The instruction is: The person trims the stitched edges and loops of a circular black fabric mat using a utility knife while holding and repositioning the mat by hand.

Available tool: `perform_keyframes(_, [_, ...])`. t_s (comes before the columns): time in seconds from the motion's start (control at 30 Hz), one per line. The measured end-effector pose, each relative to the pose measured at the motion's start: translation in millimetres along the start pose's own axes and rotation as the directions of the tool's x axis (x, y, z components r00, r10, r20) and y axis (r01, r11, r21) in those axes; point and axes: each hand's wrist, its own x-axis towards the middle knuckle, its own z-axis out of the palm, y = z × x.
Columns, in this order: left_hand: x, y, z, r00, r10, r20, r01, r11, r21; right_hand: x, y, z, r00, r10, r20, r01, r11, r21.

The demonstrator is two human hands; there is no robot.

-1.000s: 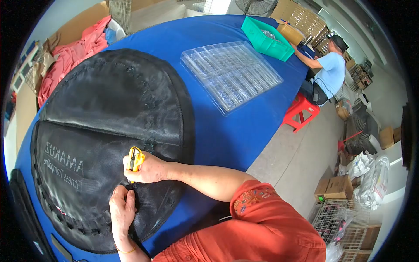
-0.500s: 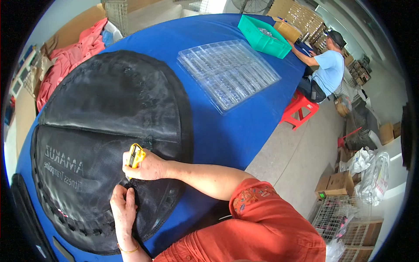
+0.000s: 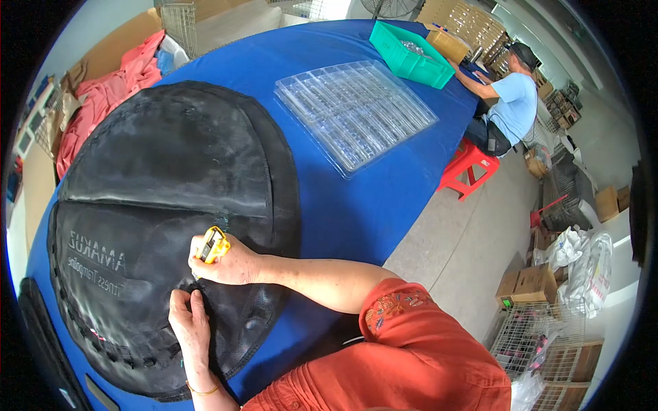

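A round black trampoline mat (image 3: 164, 151) lies folded across the middle on the table, with "AMAKUZ Fitness Trampoline" lettering showing reversed on its near half. My right hand (image 3: 236, 264) is closed around a yellow utility knife (image 3: 216, 243), whose lower end points down at the mat; the blade itself is hard to make out. Just below that, my left hand (image 3: 188, 320) pinches a bit of the black fabric between thumb and fingers. The two hands are close together but apart.
Beneath the mat is a blue-covered table (image 3: 343, 219). Clear plastic trays (image 3: 356, 116) and a green bin (image 3: 411, 61) stand farther back. A person in a light blue shirt (image 3: 514, 103) sits on a red stool (image 3: 469, 168) at the far right. Pink cloth (image 3: 113, 103) hangs at left.
Both hands have shifted slightly left over the mat, the knife still in my right hand. The mat's right part has wrinkled a little differently. The whole view has moved slightly.
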Motion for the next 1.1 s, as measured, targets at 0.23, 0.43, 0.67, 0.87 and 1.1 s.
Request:
perform_keyframes(0.23, [2.6,-6.6,-4.5,0.997,-0.051,0.052,0.052,0.998,-0.018,0.3,3.0,0.2,1.0,-0.008,-0.003,0.008,0.997,-0.075])
perform_keyframes(0.43, [2.7,-2.5,-8.3,0.987,-0.119,0.105,0.127,0.99,-0.065,2.0,6.6,1.7,0.999,0.01,0.032,-0.008,0.998,-0.062])
perform_keyframes(0.67, [3.5,1.1,-10.2,0.977,-0.165,0.132,0.176,0.982,-0.069,1.5,12.6,5.5,0.999,-0.041,-0.016,0.041,0.999,-0.021])
perform_keyframes(0.87, [3.3,1.3,-10.4,0.978,-0.159,0.133,0.172,0.981,-0.089,1.8,5.4,1.3,0.998,0.045,0.045,-0.041,0.995,-0.087])
perform_keyframes(1.1, [3.4,0.4,-10.9,0.979,-0.154,0.136,0.167,0.982,-0.089,1.4,11.0,5.0,1.0,-0.017,0.021,0.018,0.998,-0.068])
